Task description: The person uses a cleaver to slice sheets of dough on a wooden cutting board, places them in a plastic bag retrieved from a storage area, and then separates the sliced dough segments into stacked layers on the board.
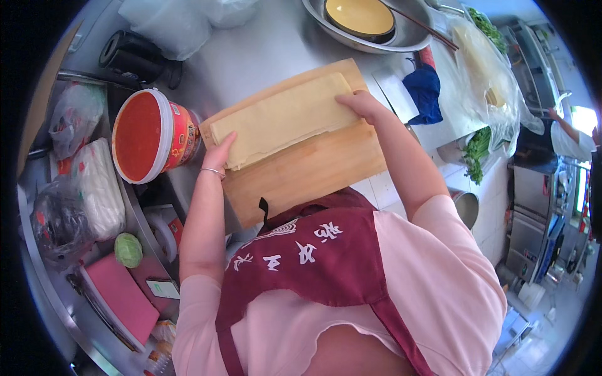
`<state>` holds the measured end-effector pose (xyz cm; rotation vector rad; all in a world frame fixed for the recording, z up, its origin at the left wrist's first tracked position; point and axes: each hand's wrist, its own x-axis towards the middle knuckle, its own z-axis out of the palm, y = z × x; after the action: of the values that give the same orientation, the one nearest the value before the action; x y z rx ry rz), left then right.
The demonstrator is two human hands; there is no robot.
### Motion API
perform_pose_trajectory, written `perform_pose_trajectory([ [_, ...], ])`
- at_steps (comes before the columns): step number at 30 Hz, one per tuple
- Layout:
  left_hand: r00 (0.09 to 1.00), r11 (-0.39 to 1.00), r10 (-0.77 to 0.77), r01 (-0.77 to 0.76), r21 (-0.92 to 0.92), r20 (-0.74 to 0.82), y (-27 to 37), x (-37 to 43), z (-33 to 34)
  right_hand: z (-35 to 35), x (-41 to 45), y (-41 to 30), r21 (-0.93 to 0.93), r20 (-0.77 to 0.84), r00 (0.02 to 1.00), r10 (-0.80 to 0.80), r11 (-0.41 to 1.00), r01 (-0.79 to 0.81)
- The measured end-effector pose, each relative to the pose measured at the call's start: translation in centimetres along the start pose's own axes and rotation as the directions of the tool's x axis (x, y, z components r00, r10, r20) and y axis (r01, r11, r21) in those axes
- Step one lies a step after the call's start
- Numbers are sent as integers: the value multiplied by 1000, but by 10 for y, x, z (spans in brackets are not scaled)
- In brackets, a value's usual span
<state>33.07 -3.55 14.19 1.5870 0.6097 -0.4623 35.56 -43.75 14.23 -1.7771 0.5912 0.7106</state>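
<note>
A folded stack of pale yellow sheets, possibly tofu skin or dough, lies lengthwise on a wooden cutting board. At its left end my left hand grips the edge, thumb on top, with a bracelet at the wrist. My right hand holds the right end, thumb on top and the other fingers mostly hidden. Just right of the board lies a flat, pale rectangular blade, apparently a cleaver, beside a dark blue cloth.
An open tub of red sauce or oil stands left of the board. Behind it are a black container and plastic bags. A steel basin with a yellow bowl and chopsticks stands at the back. Bagged food and greens lie right.
</note>
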Motion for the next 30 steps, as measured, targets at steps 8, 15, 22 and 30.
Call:
perform_pose_trajectory([
  [8, 994, 988, 87, -94, 124, 61, -8, 2, -5, 10, -11, -9, -96, -77, 996, -34, 995, 27],
  [15, 994, 992, 83, -90, 89, 71, -6, -6, -7, 14, -14, -2, -161, -144, 984, -101, 984, 77],
  [22, 992, 979, 94, -108, 175, 88, -5, -5, -8, 29, -32, -23, -366, -268, 954, -134, 930, 28],
  [30, 993, 987, 102, -108, 116, 57, -13, 5, -7, 19, -16, -12, -350, -274, 936, -220, 930, 116],
])
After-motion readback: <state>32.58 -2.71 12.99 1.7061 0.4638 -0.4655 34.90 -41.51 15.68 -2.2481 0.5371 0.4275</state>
